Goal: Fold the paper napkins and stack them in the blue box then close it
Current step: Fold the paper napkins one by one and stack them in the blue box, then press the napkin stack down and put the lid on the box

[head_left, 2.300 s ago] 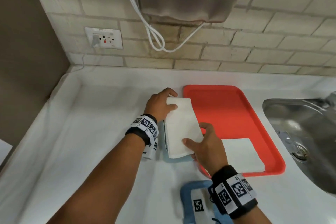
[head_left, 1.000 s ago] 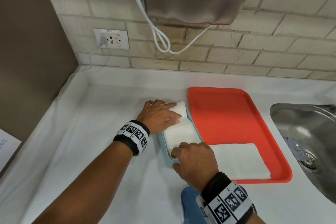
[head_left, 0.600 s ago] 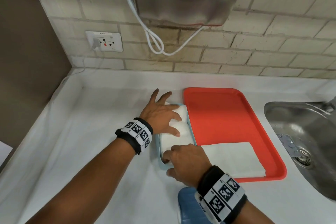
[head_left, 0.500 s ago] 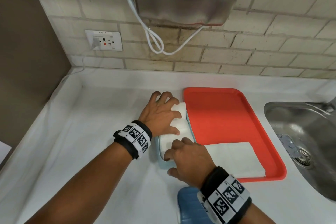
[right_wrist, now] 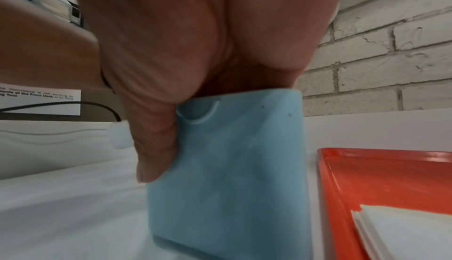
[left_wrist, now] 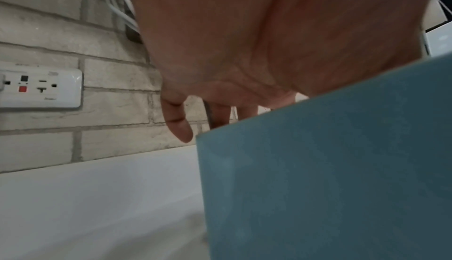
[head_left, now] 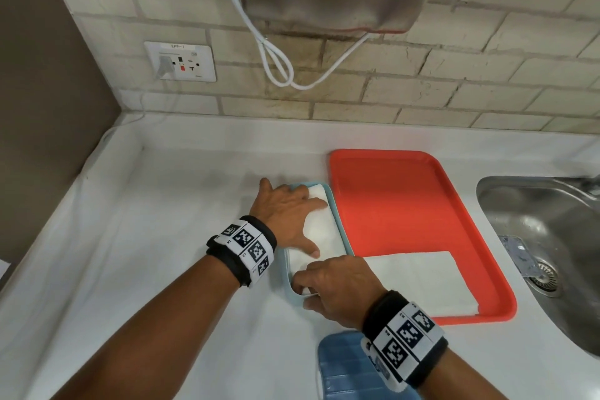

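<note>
**Seating the folded napkin flat in the box**

White countertop (head_left: 156,269) below a pale brick wall fills the head view, and at its centre stands the light blue rectangular plastic box (head_left: 344,239), just left of the orange-red plastic tray (head_left: 389,201). Inside the box lies a folded white paper napkin (head_left: 324,230), filling most of the opening.

Over the upper half of the box, the left hand (head_left: 285,214) lies with fingers spread and fairly straight, pressing the napkin down. At the lower end, the right hand (head_left: 337,286) has its fingers curled over the near rim; in the right wrist view its thumb lies against the outer wall of the box, while the fingertips are hidden, so whether they pinch paper or only tuck it I cannot tell.

To do this step well, I would press evenly from the middle toward the corners so the soft paper settles level and no edge rides up over the rim, which could later jam the lid. Bracing the box by its wall should stop it sliding into the tray.

More folded white napkins (head_left: 418,282) wait at the lower right of the tray. A ribbed blue plastic lid (head_left: 344,370) lies at the bottom edge of the frame, near the right wrist. A steel sink (head_left: 545,237) sits at far right.
</note>
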Action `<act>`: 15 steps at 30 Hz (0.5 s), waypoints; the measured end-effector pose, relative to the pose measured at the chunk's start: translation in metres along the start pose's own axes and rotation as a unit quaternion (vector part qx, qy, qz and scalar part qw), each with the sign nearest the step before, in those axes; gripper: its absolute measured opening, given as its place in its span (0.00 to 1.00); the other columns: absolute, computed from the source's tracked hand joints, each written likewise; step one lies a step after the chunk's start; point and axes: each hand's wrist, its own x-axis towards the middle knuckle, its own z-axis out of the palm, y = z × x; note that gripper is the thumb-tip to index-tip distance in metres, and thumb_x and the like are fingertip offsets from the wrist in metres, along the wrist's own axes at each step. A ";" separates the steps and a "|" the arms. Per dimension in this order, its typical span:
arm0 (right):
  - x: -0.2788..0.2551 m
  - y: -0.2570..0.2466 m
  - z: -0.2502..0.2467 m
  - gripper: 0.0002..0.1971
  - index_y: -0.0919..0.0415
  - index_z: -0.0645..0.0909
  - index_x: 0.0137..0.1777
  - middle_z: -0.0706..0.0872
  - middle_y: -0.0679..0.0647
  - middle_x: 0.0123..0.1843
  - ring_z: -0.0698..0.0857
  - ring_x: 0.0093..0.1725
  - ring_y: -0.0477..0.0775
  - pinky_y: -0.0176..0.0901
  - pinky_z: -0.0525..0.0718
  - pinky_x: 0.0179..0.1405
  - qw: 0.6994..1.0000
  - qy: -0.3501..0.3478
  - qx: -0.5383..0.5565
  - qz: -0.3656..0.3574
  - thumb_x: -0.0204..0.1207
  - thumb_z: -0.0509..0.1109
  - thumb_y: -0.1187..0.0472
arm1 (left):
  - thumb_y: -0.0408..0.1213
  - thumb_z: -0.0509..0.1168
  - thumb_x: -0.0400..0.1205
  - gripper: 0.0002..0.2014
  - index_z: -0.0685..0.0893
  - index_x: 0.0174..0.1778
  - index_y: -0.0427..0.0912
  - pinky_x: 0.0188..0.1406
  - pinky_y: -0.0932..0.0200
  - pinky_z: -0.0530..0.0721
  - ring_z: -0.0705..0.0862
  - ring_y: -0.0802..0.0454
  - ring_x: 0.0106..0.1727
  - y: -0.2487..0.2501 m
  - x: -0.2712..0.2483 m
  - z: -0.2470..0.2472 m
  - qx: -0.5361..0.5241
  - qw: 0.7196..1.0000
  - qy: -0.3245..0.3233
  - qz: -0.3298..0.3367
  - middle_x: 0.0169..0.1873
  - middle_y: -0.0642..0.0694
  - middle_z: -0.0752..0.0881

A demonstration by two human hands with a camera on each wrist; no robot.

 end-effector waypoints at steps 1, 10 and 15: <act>0.001 0.000 -0.001 0.07 0.44 0.79 0.56 0.89 0.47 0.53 0.88 0.50 0.58 0.44 0.72 0.42 1.000 -0.001 0.003 0.005 0.81 0.70 0.48 | 0.81 0.68 0.66 0.53 0.59 0.86 0.67 0.70 0.36 0.65 0.76 0.46 0.75 0.001 0.002 -0.002 0.001 1.000 -0.005 -0.004 0.78 0.53 0.73; -0.003 -0.006 -0.001 0.08 0.44 0.82 0.59 0.89 0.45 0.58 0.87 0.55 0.56 0.43 0.68 0.43 0.999 0.000 0.020 0.039 0.82 0.69 0.46 | 0.78 0.70 0.68 0.52 0.61 0.87 0.67 0.71 0.36 0.67 0.74 0.43 0.75 0.006 0.004 -0.005 0.003 0.999 -0.030 -0.010 0.78 0.50 0.72; -0.002 -0.007 0.012 0.08 0.46 0.83 0.59 0.89 0.47 0.58 0.87 0.54 0.59 0.44 0.70 0.42 0.997 0.038 0.045 0.058 0.83 0.68 0.49 | 0.76 0.71 0.69 0.50 0.58 0.87 0.70 0.73 0.36 0.67 0.69 0.43 0.79 0.009 -0.001 -0.008 -0.019 0.999 -0.035 -0.018 0.80 0.51 0.70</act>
